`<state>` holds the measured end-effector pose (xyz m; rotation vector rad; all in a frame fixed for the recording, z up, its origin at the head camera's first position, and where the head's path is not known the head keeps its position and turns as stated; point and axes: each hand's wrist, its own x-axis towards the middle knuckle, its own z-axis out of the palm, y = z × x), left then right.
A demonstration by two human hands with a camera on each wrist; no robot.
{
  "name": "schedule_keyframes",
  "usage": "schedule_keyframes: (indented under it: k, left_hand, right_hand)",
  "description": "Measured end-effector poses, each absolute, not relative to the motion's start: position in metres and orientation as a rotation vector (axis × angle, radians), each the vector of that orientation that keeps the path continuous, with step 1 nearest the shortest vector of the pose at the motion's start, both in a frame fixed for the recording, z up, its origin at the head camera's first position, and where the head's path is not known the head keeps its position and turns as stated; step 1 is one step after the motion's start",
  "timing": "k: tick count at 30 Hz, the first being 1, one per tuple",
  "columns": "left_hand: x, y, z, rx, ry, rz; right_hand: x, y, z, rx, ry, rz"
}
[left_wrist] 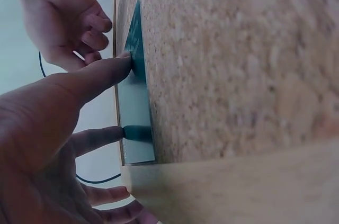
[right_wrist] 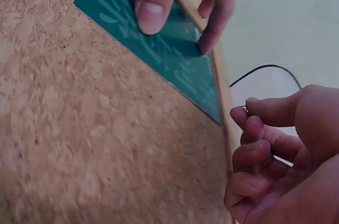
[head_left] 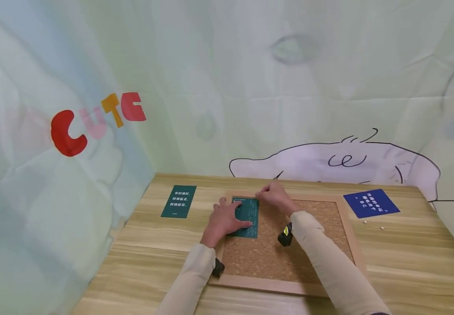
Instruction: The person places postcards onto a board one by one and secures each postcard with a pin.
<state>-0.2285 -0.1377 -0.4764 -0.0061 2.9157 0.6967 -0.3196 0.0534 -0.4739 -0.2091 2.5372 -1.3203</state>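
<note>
Your right hand [head_left: 275, 195] pinches a tiny pin [right_wrist: 241, 107] between thumb and forefinger, just beyond the far right corner of the teal card [head_left: 248, 212] and apart from it; that corner lies on your side of the pin. The card sits on the corkboard's [head_left: 274, 262] far left part, long axis running away from you. Your left hand [head_left: 224, 218] is nearer, thumb and finger outstretched, pressing the card without grasping it.

Reaches forward with both cream-sleeved arms [head_left: 331, 262]; spreads the bare left hand [head_left: 222, 220] with thumb extended; pinches thumb to forefinger on the bare right hand [head_left: 276, 196], other fingers curled.
</note>
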Motion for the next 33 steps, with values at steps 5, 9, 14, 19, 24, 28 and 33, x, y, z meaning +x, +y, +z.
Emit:
schedule_keyframes:
  k: [5,9,14,19,24,28,33]
  left_hand:
    - [-0.230,-0.137,-0.477,0.001,2.927,0.668]
    - [-0.230,-0.136,-0.478,-0.006,2.926,0.660]
    - [-0.231,-0.137,-0.480,-0.009,2.926,0.654]
    - [-0.231,-0.137,-0.479,-0.004,2.927,0.658]
    - [-0.232,-0.136,-0.479,0.006,2.935,0.664]
    - [-0.232,-0.136,-0.480,0.000,2.935,0.673]
    - [-0.231,-0.138,-0.480,-0.005,2.930,0.685]
  right_hand:
    - [-0.322,0.050,-0.480,-0.171,2.538,-1.322]
    - [-0.323,0.049,-0.480,-0.141,2.526,-1.307]
    - [-0.325,0.048,-0.477,-0.129,2.521,-1.239]
    - [-0.327,0.049,-0.474,-0.117,2.528,-1.184]
    - [-0.330,0.050,-0.472,-0.099,2.526,-1.147]
    - [-0.333,0.048,-0.472,-0.089,2.526,-1.114]
    - [-0.337,0.046,-0.473,-0.100,2.538,-1.064]
